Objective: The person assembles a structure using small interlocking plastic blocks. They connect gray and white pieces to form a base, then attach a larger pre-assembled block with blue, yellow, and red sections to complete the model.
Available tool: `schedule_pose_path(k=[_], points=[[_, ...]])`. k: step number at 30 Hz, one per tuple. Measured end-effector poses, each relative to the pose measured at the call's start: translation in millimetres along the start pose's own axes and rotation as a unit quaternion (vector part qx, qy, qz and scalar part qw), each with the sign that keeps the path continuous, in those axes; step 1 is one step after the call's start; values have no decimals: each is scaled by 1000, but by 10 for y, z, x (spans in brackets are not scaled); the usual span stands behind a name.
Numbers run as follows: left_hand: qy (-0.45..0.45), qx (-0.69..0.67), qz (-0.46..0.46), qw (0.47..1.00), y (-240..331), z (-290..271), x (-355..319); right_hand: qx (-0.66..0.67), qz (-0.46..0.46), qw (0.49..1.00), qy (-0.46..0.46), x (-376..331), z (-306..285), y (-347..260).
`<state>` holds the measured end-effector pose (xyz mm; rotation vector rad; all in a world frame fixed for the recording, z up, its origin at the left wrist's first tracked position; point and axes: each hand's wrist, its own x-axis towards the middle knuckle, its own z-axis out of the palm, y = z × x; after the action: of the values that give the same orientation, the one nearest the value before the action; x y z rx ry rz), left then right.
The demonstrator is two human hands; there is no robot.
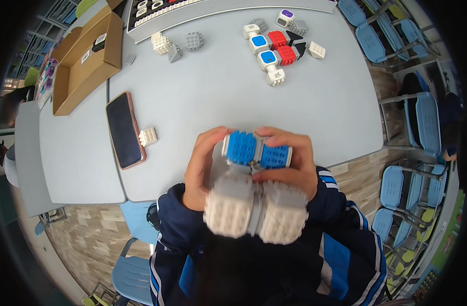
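- Here, both hands are holding one block assembly (256,181) up close under the camera, above the near edge of the grey table (218,97).
- The assembly is showing two blue studded cubes (257,150) side by side at its far end and two larger-looking white-grey studded cubes (255,208) at its near end; the near pair is blurring because it is so close.
- The left hand (202,166) is wrapping the left side of the assembly, its fingers curling over the top of the left blue cube.
- The right hand (289,163) is gripping the right side, fingers closing over the right blue cube and the thumb pressing in below it.
- Both forearms are coming up from the lower edge in dark blue sleeves (340,214) with lighter blue and white stripes.
- A dark phone (124,129) in a pinkish case is lying on the table to the left of the hands, with a small white studded block (148,136) just beside it.
- Farther away, a cluster of blue, red, white and black cubes (277,48) is sitting near the table's far side, and several grey and white blocks (175,46) are lying to its left.
- An open cardboard box (85,58) is resting at the far left.
- Blue chairs (422,125) are standing to the right of the table.
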<state>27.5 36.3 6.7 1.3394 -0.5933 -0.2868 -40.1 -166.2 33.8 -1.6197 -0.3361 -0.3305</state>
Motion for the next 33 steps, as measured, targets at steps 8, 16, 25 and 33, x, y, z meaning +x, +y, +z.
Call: schedule_pose_path(k=[8, 16, 25, 33], points=[[-40, 111, 165, 979, -39, 31, 19, -38, -94, 995, -6, -159, -63, -11], [-46, 85, 162, 982, -65, 55, -7, -71, -97, 993, 2, -204, -44, 59], [-59, 40, 154, 986, -98, 40, -58, -16, -191, 979, 66, -202, 94, 221], [-57, 41, 184, 980, -139, 36, -61, -19, -169, 984, 48, -210, 73, 191]])
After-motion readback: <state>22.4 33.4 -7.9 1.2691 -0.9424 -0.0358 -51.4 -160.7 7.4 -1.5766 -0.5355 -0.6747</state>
